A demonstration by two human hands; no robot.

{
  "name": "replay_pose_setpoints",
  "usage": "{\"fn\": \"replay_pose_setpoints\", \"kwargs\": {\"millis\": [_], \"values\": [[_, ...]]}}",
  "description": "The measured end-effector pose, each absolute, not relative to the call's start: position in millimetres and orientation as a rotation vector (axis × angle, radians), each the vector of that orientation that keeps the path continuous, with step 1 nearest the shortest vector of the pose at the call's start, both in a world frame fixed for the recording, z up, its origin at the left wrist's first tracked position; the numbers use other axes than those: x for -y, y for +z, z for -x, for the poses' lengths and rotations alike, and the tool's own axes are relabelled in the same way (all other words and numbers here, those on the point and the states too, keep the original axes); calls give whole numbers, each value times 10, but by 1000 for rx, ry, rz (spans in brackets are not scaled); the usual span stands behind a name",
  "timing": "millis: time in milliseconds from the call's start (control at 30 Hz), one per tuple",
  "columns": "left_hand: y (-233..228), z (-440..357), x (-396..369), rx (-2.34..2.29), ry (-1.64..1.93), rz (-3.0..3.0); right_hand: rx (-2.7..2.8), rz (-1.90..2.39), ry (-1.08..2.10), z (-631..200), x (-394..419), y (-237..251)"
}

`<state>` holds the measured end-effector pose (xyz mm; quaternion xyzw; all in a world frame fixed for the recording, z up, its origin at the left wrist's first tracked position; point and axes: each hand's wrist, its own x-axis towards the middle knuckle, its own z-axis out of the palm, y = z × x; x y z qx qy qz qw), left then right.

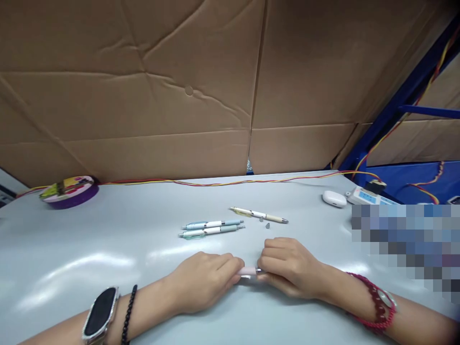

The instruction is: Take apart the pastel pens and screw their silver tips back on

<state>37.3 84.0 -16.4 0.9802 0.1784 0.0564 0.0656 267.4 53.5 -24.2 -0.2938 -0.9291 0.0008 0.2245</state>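
Observation:
My left hand (204,280) and my right hand (287,268) meet low on the grey table (108,239), both closed on a pale pink pen (248,271) held between them. Only a short stretch of the pen shows between the fingers, with a dark metal end at the right hand. Just beyond lie two light blue pens (212,227) side by side and a cream pen (260,215) with a yellow end. A small grey pen tip (268,224) rests loose beside the cream pen.
A purple tape roll (70,191) sits at the far left. Red-yellow twisted wires (215,182) run along the cardboard wall (215,86). A white earbud case (334,198) and a white power strip (370,196) lie at the right, near a blurred patch.

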Motion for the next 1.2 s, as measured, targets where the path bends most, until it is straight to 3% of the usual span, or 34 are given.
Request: {"fn": "replay_pose_setpoints", "kwargs": {"millis": [267,600,933,1200], "values": [[-171,-375,-829,-606,194,-2936,2523,929,45,-2670,-491,-228],[-149,-396,-825,-611,142,-2962,2455,785,191,-2708,-496,-239],[-146,-394,-827,-607,174,-2970,2484,679,-82,-2727,-501,-203],[-148,-392,-845,-574,163,-2948,2514,748,-102,-2666,-519,-246]]}}
